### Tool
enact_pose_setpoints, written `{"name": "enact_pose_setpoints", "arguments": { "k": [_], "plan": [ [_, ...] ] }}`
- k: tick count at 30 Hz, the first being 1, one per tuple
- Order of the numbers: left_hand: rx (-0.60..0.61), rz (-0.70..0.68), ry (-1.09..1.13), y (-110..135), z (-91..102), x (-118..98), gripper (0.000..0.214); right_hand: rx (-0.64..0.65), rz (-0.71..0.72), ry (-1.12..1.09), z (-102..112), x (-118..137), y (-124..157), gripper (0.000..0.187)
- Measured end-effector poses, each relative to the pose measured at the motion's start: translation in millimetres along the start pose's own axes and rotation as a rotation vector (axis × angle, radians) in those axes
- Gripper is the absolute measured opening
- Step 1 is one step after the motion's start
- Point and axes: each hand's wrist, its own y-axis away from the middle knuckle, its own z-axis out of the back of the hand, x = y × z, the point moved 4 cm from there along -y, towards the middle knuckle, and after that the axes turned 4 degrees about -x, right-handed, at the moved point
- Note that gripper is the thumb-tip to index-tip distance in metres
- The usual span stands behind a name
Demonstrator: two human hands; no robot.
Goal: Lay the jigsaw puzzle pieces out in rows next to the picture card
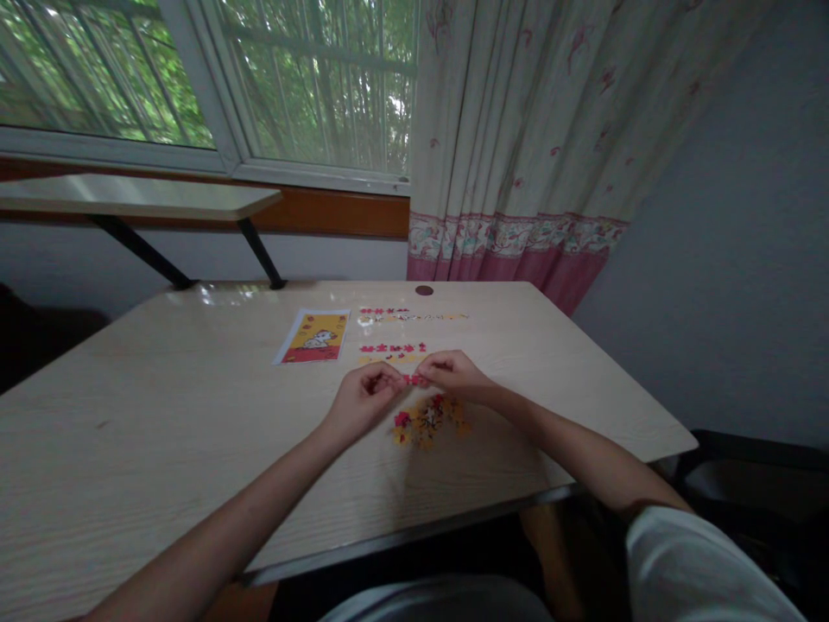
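Small red jigsaw puzzle pieces (413, 379) lie between my two hands, low over the table. My left hand (363, 399) pinches them from the left with thumb and forefinger. From the other side, my right hand (454, 377) grips their right end, also in a pinch. The fingertips hide part of the pieces, so how they interlock cannot be made out. Just below sits a loose heap of yellow, red and dark puzzle pieces (427, 422). Beyond my hands run a row of red pieces (382, 348) and a row of yellow pieces (376, 359).
Farther back lie another red row (382, 311) and a mixed row of pieces (427, 318). A printed picture of a white animal on yellow and red (317, 337) rests to their left. A raised shelf (129, 194) stands at the back left of the wooden table (194, 415).
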Motion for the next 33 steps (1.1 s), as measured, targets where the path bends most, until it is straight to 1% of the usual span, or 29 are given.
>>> {"name": "enact_pose_setpoints", "arguments": {
  "k": [2, 4, 5, 8, 10, 12, 15, 19, 21, 25, 28, 33],
  "plan": [
    [-0.064, 0.145, 0.186, -2.1, -0.6, 7.1, 0.016, -0.140, 0.047, 0.068, 6.4, 0.9, -1.0, 0.030],
    [-0.087, 0.233, 0.293, -3.2, -1.6, 11.7, 0.018, -0.242, 0.146, 0.198, 10.6, 6.9, 0.5, 0.024],
    [-0.089, 0.265, 0.318, -3.4, -1.9, 13.3, 0.020, -0.273, 0.215, 0.261, 11.2, 11.0, 2.0, 0.021],
    [-0.067, 0.313, 0.352, -3.3, -3.0, 15.0, 0.022, -0.314, 0.407, 0.392, 8.9, 20.7, 6.8, 0.015],
    [-0.058, 0.325, 0.359, -2.7, -3.6, 14.6, 0.021, -0.313, 0.468, 0.448, 5.9, 22.3, 8.3, 0.015],
    [-0.048, 0.331, 0.350, -2.0, -4.6, 13.7, 0.021, -0.295, 0.493, 0.500, 2.9, 21.7, 8.6, 0.016],
    [-0.030, 0.331, 0.336, -1.6, -6.0, 12.1, 0.021, -0.272, 0.547, 0.579, 1.0, 22.4, 9.5, 0.017],
    [-0.023, 0.285, 0.313, -3.9, -4.2, 11.5, 0.020, -0.328, 0.607, 0.651, 10.3, 25.3, 11.6, 0.017],
    [-0.015, 0.216, 0.251, -5.5, -1.8, 11.5, 0.019, -0.391, 0.599, 0.661, 20.8, 24.6, 11.7, 0.017],
    [0.057, 0.089, -0.006, -4.7, 1.2, 14.7, 0.015, -0.519, 0.531, 0.676, 43.2, 17.1, 10.3, 0.019],
    [0.110, 0.045, -0.144, -2.2, 1.6, 18.4, 0.015, -0.537, 0.516, 0.698, 50.6, 11.2, 9.8, 0.018],
    [0.126, 0.033, -0.190, -1.3, 2.9, 19.5, 0.018, -0.535, 0.526, 0.723, 51.0, 8.3, 10.2, 0.019]
  ]
}}
